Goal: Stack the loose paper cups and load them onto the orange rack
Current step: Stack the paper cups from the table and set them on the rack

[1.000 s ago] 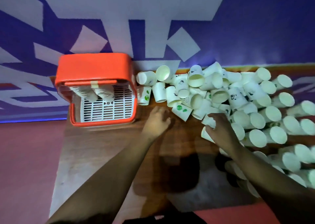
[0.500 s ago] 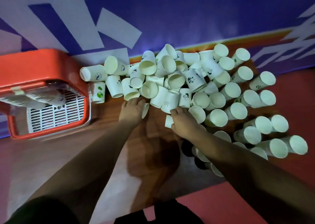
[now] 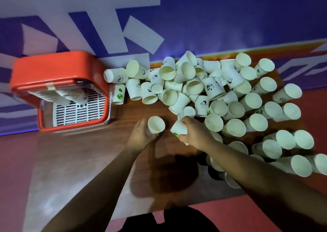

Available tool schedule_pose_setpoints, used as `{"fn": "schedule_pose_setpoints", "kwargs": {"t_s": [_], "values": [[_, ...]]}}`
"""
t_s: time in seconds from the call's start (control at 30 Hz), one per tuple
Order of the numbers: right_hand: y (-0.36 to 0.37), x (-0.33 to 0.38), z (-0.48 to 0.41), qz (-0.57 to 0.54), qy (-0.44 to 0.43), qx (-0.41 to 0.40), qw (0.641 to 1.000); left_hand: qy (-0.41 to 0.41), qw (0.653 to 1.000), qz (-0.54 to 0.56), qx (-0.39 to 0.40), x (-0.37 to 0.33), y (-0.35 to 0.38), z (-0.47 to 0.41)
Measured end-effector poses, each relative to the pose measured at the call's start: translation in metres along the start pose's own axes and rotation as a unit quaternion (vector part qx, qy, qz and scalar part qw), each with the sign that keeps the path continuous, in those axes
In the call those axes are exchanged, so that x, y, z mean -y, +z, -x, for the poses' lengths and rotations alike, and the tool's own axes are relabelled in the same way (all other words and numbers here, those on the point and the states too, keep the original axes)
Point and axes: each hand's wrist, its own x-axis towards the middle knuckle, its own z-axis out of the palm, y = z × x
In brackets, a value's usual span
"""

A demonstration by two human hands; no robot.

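A big heap of loose white paper cups (image 3: 219,94) lies on the wooden table (image 3: 99,150), spreading from the middle to the right edge. My left hand (image 3: 141,136) grips one cup (image 3: 156,124) with its mouth facing up. My right hand (image 3: 194,132) grips another cup (image 3: 179,128), one with green print, at the near edge of the heap. The two cups are a short way apart. The orange rack (image 3: 58,67) stands at the far left against the wall, with stacked cups (image 3: 70,95) lying inside over a white grille.
A purple and white wall (image 3: 230,19) runs behind the table. Red floor (image 3: 14,170) shows at the left and lower right. Some cups lie beyond the table's right side on the floor level; bare wood lies between the rack and my hands.
My left hand has taken a cup from the heap's edge and drawn it back. My right hand has lifted its cup and turned it towards the left hand. The view shifted slightly.
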Motion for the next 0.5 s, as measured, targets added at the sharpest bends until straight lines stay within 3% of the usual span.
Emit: {"fn": "schedule_pose_setpoints", "kwargs": {"t_s": [0.17, 0.33, 0.43, 0.5], "values": [[-0.013, 0.012, 0.016, -0.29, 0.134, -0.03, 0.947, -0.018, 0.994, 0.107, 0.023, 0.003, 0.009, 0.036], [-0.008, 0.028, 0.038, -0.395, 0.155, -0.015, 0.905, -0.05, 0.992, 0.096, 0.062, 0.016, 0.02, 0.06], [-0.009, 0.038, 0.046, -0.503, 0.223, 0.007, 0.835, -0.06, 0.992, 0.071, 0.089, 0.027, 0.016, 0.071], [-0.01, 0.043, 0.05, -0.535, 0.246, 0.031, 0.808, -0.055, 0.992, 0.041, 0.111, 0.037, 0.006, 0.079]]}}
